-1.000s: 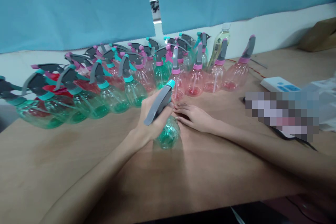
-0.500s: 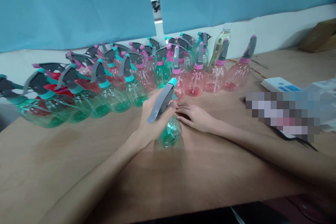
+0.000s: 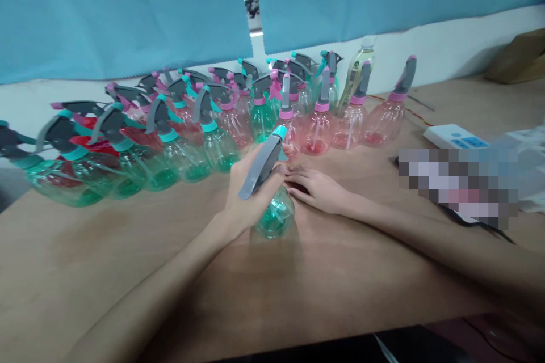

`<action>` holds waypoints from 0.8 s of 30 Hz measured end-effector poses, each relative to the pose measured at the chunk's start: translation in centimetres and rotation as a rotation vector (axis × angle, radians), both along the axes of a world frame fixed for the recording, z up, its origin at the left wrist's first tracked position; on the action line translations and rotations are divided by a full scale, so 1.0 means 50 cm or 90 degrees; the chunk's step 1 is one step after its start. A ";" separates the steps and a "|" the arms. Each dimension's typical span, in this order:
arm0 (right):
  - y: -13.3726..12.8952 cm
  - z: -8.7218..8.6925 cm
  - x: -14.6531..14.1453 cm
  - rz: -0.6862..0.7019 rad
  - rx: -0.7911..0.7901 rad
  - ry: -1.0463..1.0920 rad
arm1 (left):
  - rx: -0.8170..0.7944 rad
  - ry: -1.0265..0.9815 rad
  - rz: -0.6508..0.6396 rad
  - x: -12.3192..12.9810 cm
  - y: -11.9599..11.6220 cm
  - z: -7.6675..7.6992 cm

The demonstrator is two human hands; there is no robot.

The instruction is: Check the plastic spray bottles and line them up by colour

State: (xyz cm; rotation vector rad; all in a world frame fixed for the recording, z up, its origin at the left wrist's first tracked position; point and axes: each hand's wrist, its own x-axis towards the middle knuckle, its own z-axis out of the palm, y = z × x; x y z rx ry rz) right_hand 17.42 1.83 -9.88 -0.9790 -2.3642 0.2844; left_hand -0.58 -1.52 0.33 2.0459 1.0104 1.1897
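Note:
A green see-through spray bottle (image 3: 276, 220) with a grey trigger head and teal nozzle stands on the table in front of me. My left hand (image 3: 241, 198) is closed around its neck, just under the head. My right hand (image 3: 320, 190) lies low on the table just right of the bottle, its fingers stretched toward it. Whether those fingertips touch the bottle or my left hand, I cannot tell. Behind my hands stand rows of spray bottles: green ones such as this bottle (image 3: 221, 150) to the left, pink ones such as this bottle (image 3: 317, 133) to the right.
A drink bottle (image 3: 356, 74) stands behind the pink row. On the right lie a white device with blue labels (image 3: 457, 139), a blurred-out flat object (image 3: 457, 190) and clear plastic (image 3: 525, 153). A brown box (image 3: 517, 59) sits at the back right. Blue sheeting (image 3: 149, 11) covers the wall.

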 end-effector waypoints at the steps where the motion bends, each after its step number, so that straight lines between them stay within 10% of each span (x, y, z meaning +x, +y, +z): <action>1: 0.000 0.000 0.000 0.001 -0.001 0.000 | -0.001 0.001 0.001 -0.001 0.000 -0.001; 24: 0.001 -0.002 0.001 0.000 0.001 0.004 | -0.002 -0.004 0.017 -0.003 0.000 -0.011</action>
